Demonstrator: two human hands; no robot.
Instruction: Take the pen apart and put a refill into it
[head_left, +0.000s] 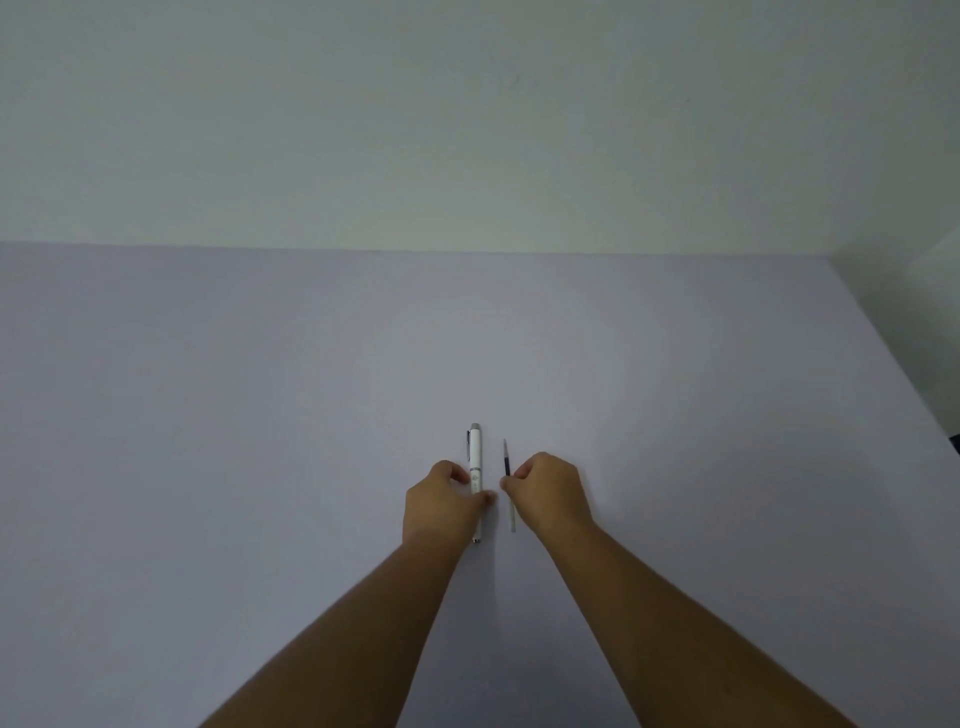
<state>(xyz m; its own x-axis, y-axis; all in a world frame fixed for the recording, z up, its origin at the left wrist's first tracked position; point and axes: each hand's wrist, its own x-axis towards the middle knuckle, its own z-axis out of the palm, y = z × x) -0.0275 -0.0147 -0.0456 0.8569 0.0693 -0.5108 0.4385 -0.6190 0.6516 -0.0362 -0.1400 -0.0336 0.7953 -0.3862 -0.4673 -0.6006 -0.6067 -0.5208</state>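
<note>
A white pen (475, 457) with a grey cap end and a clip lies lengthwise on the pale table (260, 415), its tip toward me. My left hand (444, 501) curls over its middle, thumb and fingers pinching the barrel. Just to the right lies a thin refill (506, 457), dark at the far end and pale at the near end. My right hand (550, 491) pinches the refill about halfway along with thumb and forefinger. Both objects appear to rest on the table surface.
The table reaches back to a plain light wall (467, 130) and ends at a right edge (883, 332). Nothing else lies on the surface around the hands.
</note>
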